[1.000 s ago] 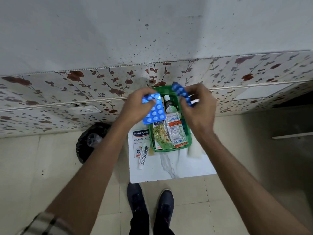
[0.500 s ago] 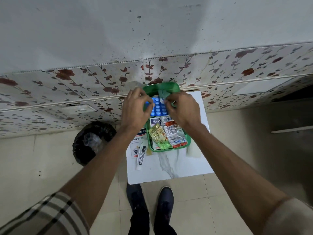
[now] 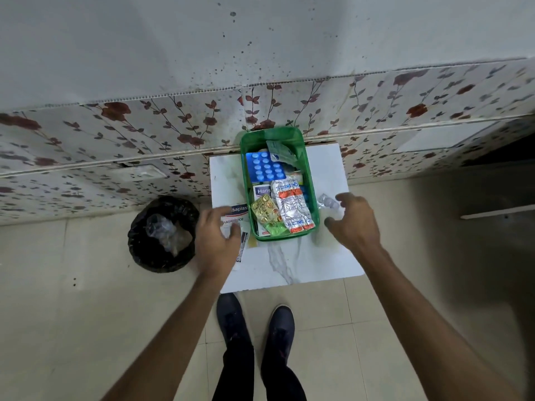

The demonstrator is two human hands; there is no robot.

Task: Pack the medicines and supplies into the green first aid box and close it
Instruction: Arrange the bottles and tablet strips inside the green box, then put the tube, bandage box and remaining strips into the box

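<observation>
The green first aid box (image 3: 247,198) stands open on a small white marble-patterned table (image 3: 289,261). Inside lie a blue blister pack (image 3: 265,169), a silver and orange strip (image 3: 292,209), a gold strip (image 3: 265,211) and a Hansaplast carton (image 3: 262,191). My left hand (image 3: 217,238) hovers with fingers spread over a white Hansaplast box (image 3: 238,214) left of the green box; a tube (image 3: 242,250) lies beside it. My right hand (image 3: 351,222) is open to the right of the box, next to a clear blister pack (image 3: 328,202) on the table.
A black-lined waste bin (image 3: 163,234) stands on the floor left of the table. A wall with floral tiles (image 3: 144,131) rises right behind the table. My dark shoes (image 3: 254,316) are on the beige floor tiles at the table's near edge.
Both hands let go of the blue blister packs, which now lie in the box, and drew back toward me to either side of the box.
</observation>
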